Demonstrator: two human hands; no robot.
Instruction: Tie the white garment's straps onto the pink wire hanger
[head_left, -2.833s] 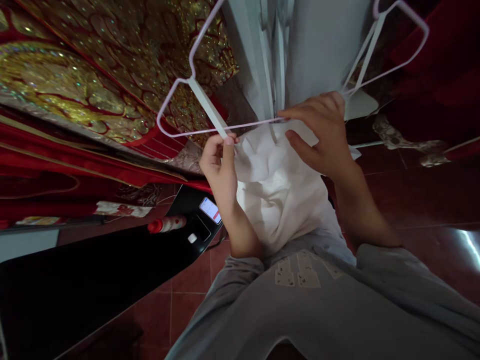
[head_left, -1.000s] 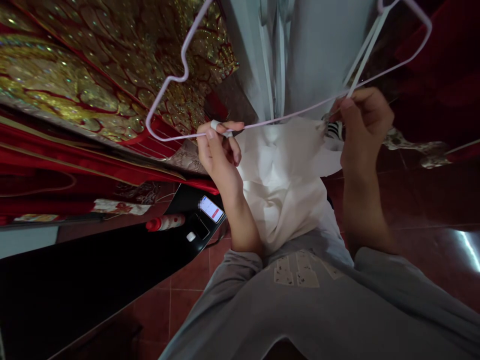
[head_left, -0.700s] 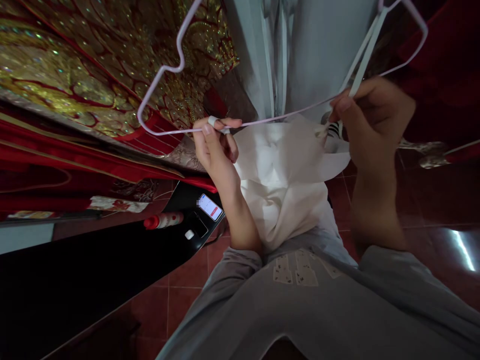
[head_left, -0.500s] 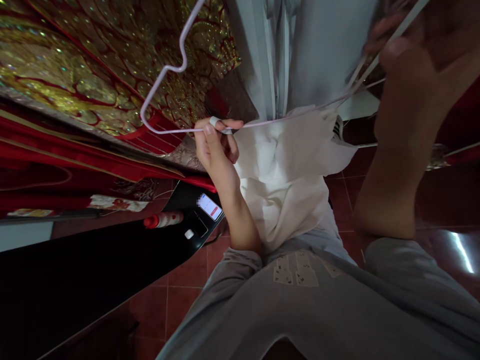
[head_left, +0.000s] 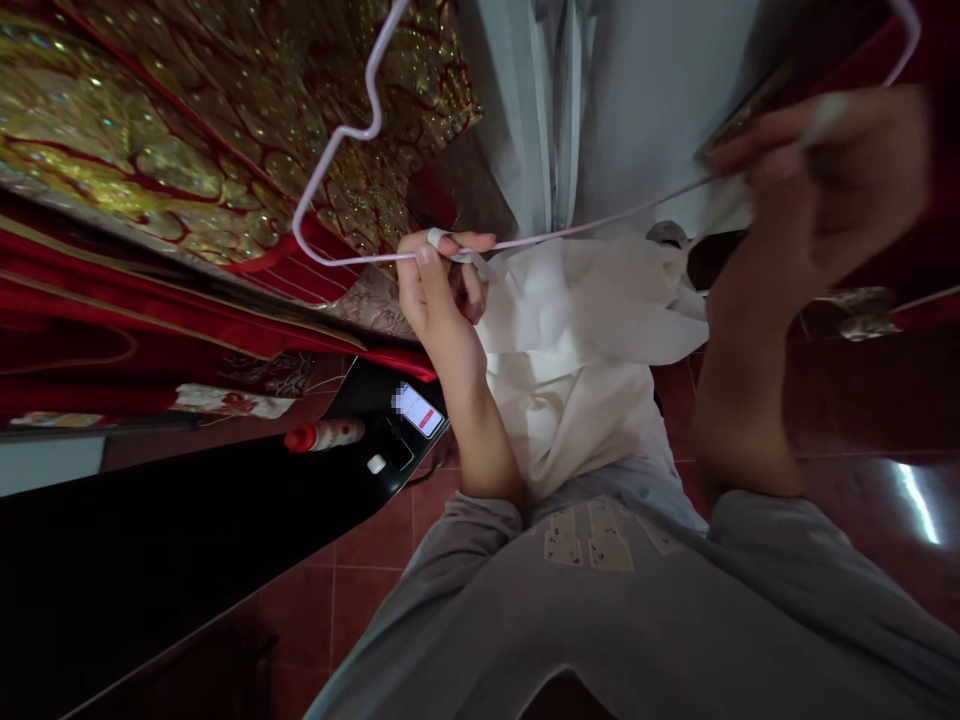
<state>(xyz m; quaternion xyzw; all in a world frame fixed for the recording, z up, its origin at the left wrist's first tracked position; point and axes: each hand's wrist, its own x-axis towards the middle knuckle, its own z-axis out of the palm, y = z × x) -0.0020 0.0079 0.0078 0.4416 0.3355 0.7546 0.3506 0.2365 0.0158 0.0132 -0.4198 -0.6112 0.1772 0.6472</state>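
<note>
A pale lilac clothes hanger stretches across in front of me, its bar running between my hands. My left hand is closed on the bar near its left end, with a white strap looped at the fingers. Blurred by motion, my right hand pinches around the right part of the bar, and a whitish band shows across its fingers. White cloth drapes below the bar and over my lap; how it joins the hanger is partly hidden.
Red garments with gold sequins hang at the left. A black table there bears a lit phone, a darker phone, a small white case and a red-capped bottle. Grey-white fabric hangs ahead.
My right hand has come down and inward from the upper right, where it was at long white straps, to the hanger's bar. My left hand keeps its grip, shifting slightly right.
</note>
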